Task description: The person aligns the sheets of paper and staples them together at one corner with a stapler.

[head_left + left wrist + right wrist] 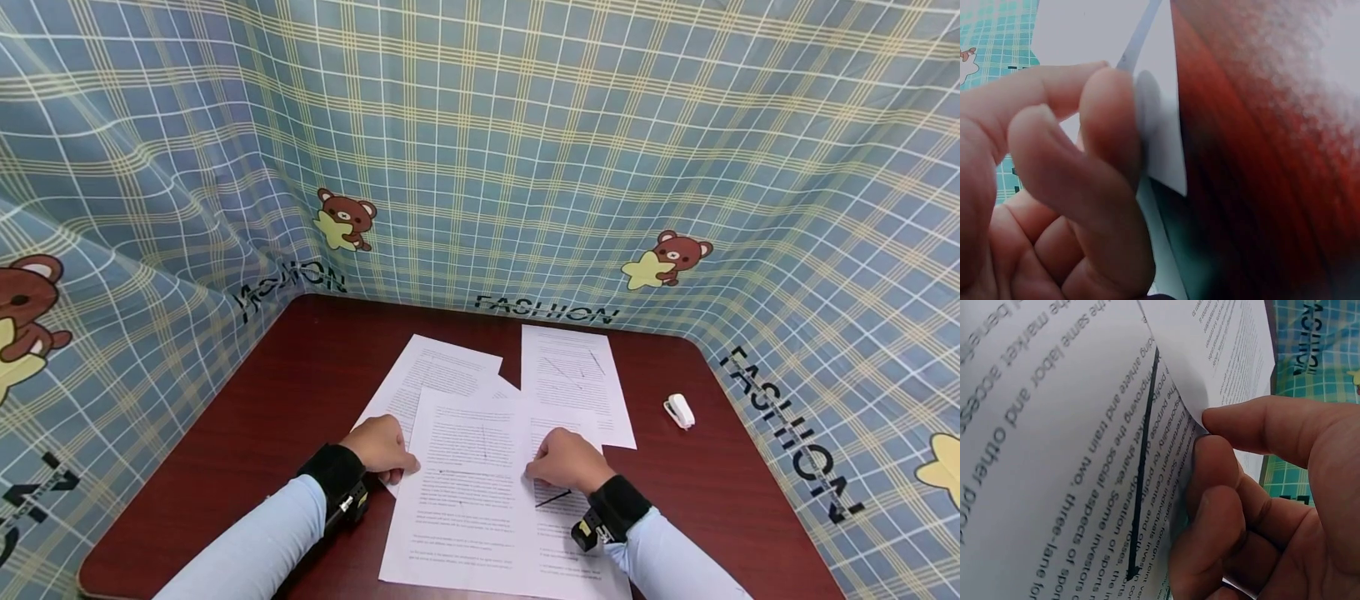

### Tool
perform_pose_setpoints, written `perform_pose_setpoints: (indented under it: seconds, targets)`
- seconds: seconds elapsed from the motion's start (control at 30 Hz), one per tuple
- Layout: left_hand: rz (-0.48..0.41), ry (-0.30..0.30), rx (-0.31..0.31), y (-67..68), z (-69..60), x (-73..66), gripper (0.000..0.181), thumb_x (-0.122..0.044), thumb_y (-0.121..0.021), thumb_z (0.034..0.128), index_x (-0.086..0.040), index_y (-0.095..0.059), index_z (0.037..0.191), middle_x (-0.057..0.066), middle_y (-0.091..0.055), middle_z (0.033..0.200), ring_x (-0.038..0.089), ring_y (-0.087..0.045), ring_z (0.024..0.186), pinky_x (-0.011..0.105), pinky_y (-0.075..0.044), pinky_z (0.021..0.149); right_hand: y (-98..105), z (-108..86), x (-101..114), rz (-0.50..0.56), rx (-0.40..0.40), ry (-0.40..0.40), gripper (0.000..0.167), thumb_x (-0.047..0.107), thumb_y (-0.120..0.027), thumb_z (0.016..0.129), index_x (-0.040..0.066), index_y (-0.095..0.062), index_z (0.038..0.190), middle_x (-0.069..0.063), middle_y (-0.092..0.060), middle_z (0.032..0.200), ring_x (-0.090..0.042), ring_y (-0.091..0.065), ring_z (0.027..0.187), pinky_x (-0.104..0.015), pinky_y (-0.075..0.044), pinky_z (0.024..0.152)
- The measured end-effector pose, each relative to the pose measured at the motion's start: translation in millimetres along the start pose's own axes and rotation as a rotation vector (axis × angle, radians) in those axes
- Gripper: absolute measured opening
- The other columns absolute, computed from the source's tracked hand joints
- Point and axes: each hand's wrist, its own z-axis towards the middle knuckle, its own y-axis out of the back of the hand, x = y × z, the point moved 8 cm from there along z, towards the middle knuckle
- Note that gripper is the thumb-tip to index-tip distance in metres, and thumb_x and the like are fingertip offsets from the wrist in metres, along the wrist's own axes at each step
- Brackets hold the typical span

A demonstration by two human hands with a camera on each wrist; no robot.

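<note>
A printed sheet of paper (468,500) lies in front of me, over other sheets. At its left edge, my left hand (380,446) pinches the paper between thumb and curled fingers; the left wrist view shows the fingertips against the white sheet (1166,144). On the opposite edge, my right hand (567,461) pinches the same sheet, its thumb and index finger meeting at the margin in the right wrist view. Beneath it, to the right, is another printed sheet (573,546), with a black arrow (1141,469) drawn across its text.
Another sheet (442,367) sticks out at the back left, partly covered. A marked sheet (570,375) lies at the back right. Farther right, a small white stapler (679,411) rests on the dark red table (247,417). Plaid cloth (480,167) surrounds the table's back and sides.
</note>
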Motion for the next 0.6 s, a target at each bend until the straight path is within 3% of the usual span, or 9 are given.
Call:
perform_pose_setpoints:
  seconds: [0.6]
  targets:
    - [0.118, 0.018, -0.053, 4.1, 2.9, -1.6, 0.037, -0.034, -0.086, 0.0752, -0.012, -0.067, 0.052, -0.002, -0.059, 0.044, 0.015, -0.056, 0.044, 0.025, -0.034, 0.042, -0.3, 2.1, -3.3, -0.012, -0.003, -0.008, 0.024, 0.034, -0.083, 0.078, 0.021, -0.071, 0.062, 0.005, -0.058, 0.055, -0.016, -0.053, 0.052, -0.031, -0.036, 0.046]
